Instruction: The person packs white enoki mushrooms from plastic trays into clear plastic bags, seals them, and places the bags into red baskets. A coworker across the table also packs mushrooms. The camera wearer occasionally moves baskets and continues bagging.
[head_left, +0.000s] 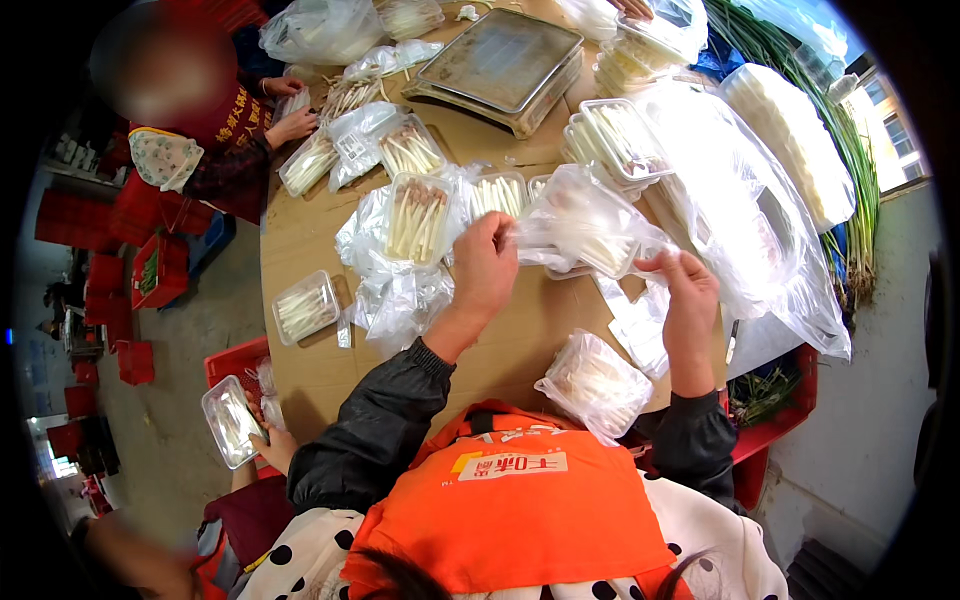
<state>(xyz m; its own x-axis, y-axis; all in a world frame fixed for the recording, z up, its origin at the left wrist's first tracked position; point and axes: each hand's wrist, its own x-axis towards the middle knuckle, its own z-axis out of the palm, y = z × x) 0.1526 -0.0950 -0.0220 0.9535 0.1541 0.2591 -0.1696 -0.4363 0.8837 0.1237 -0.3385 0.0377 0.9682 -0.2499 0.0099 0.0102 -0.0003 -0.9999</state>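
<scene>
My left hand (486, 264) pinches one end of a clear plastic bag (574, 199). Its other end is gripped by my right hand (688, 304), so the bag stretches between them. White vegetable stalks (604, 247) show through the film; whether they lie inside or under it is hard to tell. Just left of my left hand, an open clear tray of brown-tipped white stalks (417, 220) rests on crumpled plastic bags (405, 300). Nearer my body, a bagged pack of pale stalks (596, 384) sits at the table's edge. Another filled tray (306, 306) is on the cardboard to the left.
A platform scale (501, 64) stands at the far side of the cardboard-covered table (495, 352). Stacked trays (626, 142) and a large heap of plastic bags (720, 180) lie right. Green onions (855, 210) hang beyond. Co-workers' hands (294, 127) and another filled tray (231, 421) are at left.
</scene>
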